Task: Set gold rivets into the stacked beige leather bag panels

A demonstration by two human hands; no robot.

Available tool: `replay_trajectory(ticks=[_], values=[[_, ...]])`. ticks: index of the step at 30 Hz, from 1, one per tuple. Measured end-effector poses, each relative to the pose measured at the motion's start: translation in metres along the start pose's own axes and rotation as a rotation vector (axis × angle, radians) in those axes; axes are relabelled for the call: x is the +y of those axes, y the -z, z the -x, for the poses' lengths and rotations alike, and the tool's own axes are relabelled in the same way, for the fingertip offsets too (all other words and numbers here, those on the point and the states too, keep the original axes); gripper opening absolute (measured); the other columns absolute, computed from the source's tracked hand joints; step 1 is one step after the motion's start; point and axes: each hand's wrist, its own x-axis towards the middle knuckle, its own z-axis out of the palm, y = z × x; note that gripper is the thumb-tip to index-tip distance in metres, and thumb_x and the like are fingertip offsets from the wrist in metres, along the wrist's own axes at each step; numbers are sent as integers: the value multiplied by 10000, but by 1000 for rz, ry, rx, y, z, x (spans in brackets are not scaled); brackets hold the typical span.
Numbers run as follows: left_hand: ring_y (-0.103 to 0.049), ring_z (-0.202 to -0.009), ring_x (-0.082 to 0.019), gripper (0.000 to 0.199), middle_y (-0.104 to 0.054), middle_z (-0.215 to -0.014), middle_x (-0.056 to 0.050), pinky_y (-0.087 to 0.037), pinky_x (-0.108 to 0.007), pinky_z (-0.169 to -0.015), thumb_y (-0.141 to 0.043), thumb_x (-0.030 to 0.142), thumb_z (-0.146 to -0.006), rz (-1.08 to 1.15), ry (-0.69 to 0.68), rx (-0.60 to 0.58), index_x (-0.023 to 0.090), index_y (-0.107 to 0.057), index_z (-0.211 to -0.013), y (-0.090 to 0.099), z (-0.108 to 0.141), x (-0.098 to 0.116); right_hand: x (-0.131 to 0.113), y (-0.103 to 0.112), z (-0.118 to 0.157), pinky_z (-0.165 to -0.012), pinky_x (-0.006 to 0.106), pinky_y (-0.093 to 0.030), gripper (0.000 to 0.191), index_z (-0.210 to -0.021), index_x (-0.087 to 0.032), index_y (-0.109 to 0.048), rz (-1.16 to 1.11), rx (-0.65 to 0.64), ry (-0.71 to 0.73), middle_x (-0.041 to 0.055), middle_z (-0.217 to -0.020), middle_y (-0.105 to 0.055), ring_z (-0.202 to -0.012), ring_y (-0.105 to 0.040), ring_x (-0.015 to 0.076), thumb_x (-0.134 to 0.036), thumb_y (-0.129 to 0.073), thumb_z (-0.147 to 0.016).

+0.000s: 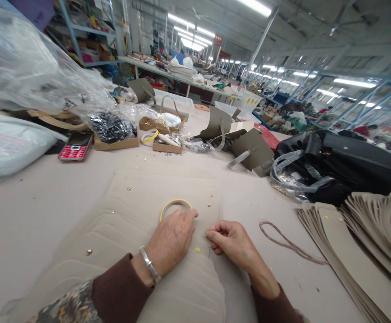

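My left hand (173, 240), palm down, is closed on a roll of yellow tape (163, 209) whose ring shows beyond the knuckles. To its right, my right hand (231, 242) pinches thumb and forefinger together at the edge of the panels; whatever lies between the tips is too small to make out. Beneath both hands spreads a fanned stack of beige panels (114, 251), with several small metal studs showing on it. A little yellow piece of tape (197, 250) sits on the top panel, between my hands.
A brown cord loop (283, 242) lies to the right, before a fanned stack of beige strips (336, 237) and black bags (346, 157). Small cardboard boxes (116, 143), olive flaps (252, 148) and another tape roll (149, 136) stand behind. A red-keyed phone (76, 147) lies left near plastic bags (10, 143).
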Motion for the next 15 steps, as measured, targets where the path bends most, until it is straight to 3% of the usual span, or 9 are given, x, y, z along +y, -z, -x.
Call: replay_trajectory(ticks=[8, 11, 13, 15], values=[[-556, -868, -238, 168, -594, -907, -58, -481, -384, -762, -446, 182, -939, 16, -6, 27, 177, -516, -1092, 3, 1, 3, -9, -7, 3, -520, 214, -401, 174, -638, -174, -644, 387, 100, 222, 2, -581, -639, -537, -562, 126, -192, -536, -773], [-554, -869, -233, 164, -598, -922, -58, -475, -373, -761, -447, 164, -937, 18, -6, 22, 176, -519, -1083, 4, 1, 2, -10, -6, 3, -524, 222, -401, 115, -826, -177, -655, 421, 115, 220, -23, -545, -621, -512, -568, 133, -197, -550, -783], [-554, -866, -231, 170, -597, -914, -57, -472, -370, -761, -439, 150, -936, 19, -3, 18, 175, -522, -1082, 4, 0, 2, -6, -4, 4, -491, 221, -396, 226, -1000, -174, -602, 387, 139, 187, -52, -511, -592, -467, -556, 138, -239, -587, -784], [-553, -862, -231, 170, -597, -906, -56, -468, -369, -758, -435, 143, -935, 21, 1, 15, 176, -527, -1074, 4, 0, 2, -1, 0, 7, -463, 220, -398, 219, -986, -175, -583, 305, 145, 131, -50, -516, -593, -449, -554, 141, -296, -586, -803]])
